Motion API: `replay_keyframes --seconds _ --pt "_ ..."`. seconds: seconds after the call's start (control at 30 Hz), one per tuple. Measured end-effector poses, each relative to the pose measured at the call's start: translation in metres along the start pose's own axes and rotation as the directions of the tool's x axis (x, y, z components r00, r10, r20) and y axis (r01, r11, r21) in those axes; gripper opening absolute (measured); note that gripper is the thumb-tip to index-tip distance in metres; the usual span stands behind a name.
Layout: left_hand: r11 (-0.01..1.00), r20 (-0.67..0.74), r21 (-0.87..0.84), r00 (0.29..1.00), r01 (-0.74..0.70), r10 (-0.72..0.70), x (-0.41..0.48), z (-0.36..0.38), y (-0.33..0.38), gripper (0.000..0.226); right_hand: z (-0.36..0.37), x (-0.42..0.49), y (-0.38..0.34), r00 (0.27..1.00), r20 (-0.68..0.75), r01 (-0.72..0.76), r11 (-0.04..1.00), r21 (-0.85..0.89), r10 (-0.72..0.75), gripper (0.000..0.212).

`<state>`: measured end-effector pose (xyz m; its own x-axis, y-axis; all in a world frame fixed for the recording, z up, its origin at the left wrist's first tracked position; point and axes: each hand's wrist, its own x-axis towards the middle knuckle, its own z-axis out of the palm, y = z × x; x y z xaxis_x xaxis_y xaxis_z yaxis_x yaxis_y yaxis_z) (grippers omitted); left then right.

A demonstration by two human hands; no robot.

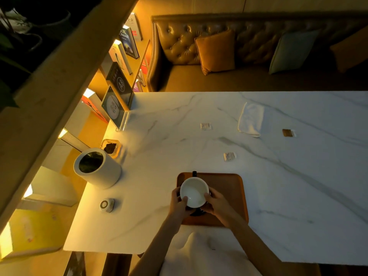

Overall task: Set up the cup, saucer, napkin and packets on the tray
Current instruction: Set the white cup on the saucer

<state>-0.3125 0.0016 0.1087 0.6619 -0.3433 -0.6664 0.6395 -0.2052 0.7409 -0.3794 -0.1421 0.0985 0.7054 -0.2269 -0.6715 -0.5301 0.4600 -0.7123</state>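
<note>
As our left hand and right hand curl fingers round the cup over the tray, napkin and packets lie well past our fingertips.

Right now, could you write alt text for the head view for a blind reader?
The left hand and right hand hold a white cup over a brown tray on a marble table. A folded napkin and three small packets lie beyond, off the tray.
</note>
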Motion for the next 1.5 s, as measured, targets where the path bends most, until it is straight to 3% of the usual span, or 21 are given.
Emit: replay_keyframes --seconds 0.43,0.73,1.2,1.5 --pt "0.992 -0.006 -0.003 0.992 0.127 -0.127 0.012 -0.009 -0.017 0.041 0.002 0.02 0.016 0.993 -0.056 -0.112 0.982 -0.155 0.104 0.043" --pt "0.979 0.042 -0.04 0.98 0.198 -0.197 0.032 0.011 -0.018 0.045 -0.022 0.025 0.016 0.985 -0.103 -0.147 0.988 -0.054 0.141 0.041" --pt "0.978 -0.041 0.001 0.978 0.206 -0.206 0.049 0.0 -0.04 0.044 -0.015 0.041 0.035 0.982 -0.071 -0.179 0.982 -0.066 0.174 0.045" --pt "0.964 -0.052 -0.038 0.963 0.262 -0.263 0.055 -0.003 -0.047 0.044 -0.011 0.051 0.046 0.993 -0.088 -0.103 0.962 -0.253 0.083 0.046"
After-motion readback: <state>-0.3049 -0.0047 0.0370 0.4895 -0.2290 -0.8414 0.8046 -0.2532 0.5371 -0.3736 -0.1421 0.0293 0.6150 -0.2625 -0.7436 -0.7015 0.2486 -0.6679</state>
